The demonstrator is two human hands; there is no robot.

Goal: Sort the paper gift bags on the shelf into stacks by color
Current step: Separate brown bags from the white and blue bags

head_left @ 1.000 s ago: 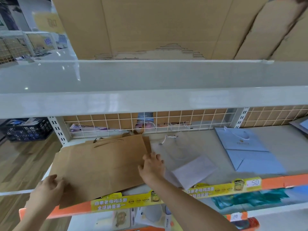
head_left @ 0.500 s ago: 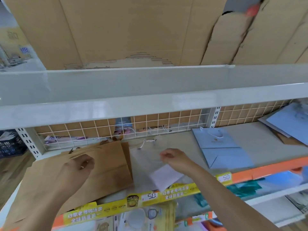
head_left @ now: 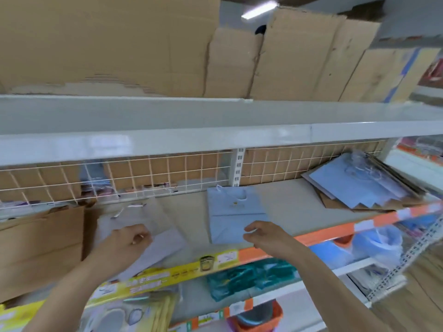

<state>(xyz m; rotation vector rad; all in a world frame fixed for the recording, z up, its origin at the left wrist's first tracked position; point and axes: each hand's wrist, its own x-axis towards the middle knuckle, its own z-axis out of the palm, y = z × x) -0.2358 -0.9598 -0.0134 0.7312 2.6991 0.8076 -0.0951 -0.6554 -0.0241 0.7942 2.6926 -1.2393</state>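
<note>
Flat brown paper bags point(head_left: 40, 245) are stacked at the shelf's left. A pale grey bag point(head_left: 143, 219) lies beside them, and my left hand point(head_left: 127, 243) rests on its lower part with fingers curled. A light blue bag point(head_left: 235, 214) lies flat at the shelf's middle. My right hand point(head_left: 263, 236) hovers at its lower right corner, fingers apart, holding nothing. At the far right sits a mixed pile of blue and brown bags point(head_left: 364, 188).
A white wire grid point(head_left: 167, 173) backs the shelf. The shelf's front edge carries an orange and yellow price strip point(head_left: 215, 257). A grey upper shelf point(head_left: 215, 130) overhangs, with cardboard sheets point(head_left: 299, 56) on it. Packaged goods fill the lower shelf point(head_left: 251, 281).
The view has swung to the right. My left hand moved from the brown bags onto the grey bag. My right hand left the grey bag and reached the blue bag.
</note>
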